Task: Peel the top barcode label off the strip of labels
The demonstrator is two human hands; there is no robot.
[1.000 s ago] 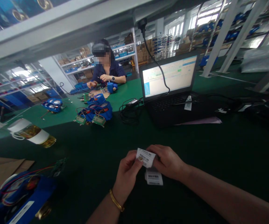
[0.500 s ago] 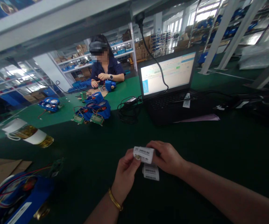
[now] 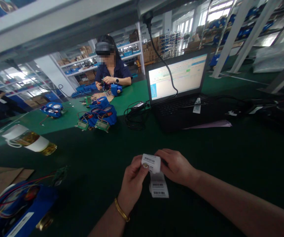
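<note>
A strip of white barcode labels (image 3: 158, 189) hangs down between my hands, its upper part folded over. My left hand (image 3: 133, 177) pinches the left edge of the strip, thumb on its printed face. A gold bangle (image 3: 121, 210) circles that wrist. At the strip's right edge, my right hand (image 3: 177, 166) is closed, with its fingertips partly hidden behind the labels. Black barcodes and lines of small print run across the strip, too small to read.
An open laptop (image 3: 177, 79) with a cable in front stands ahead. Blue meters with green circuit boards (image 3: 102, 125) sit left of it. A tea bottle (image 3: 33, 140) and another blue meter (image 3: 33, 200) lie at left. A co-worker (image 3: 112, 70) handles parts across the table.
The labels have shifted between my fingers, and more of the strip now hangs below my hands. My hands stay in nearly the same place. The co-worker's hands have moved slightly.
</note>
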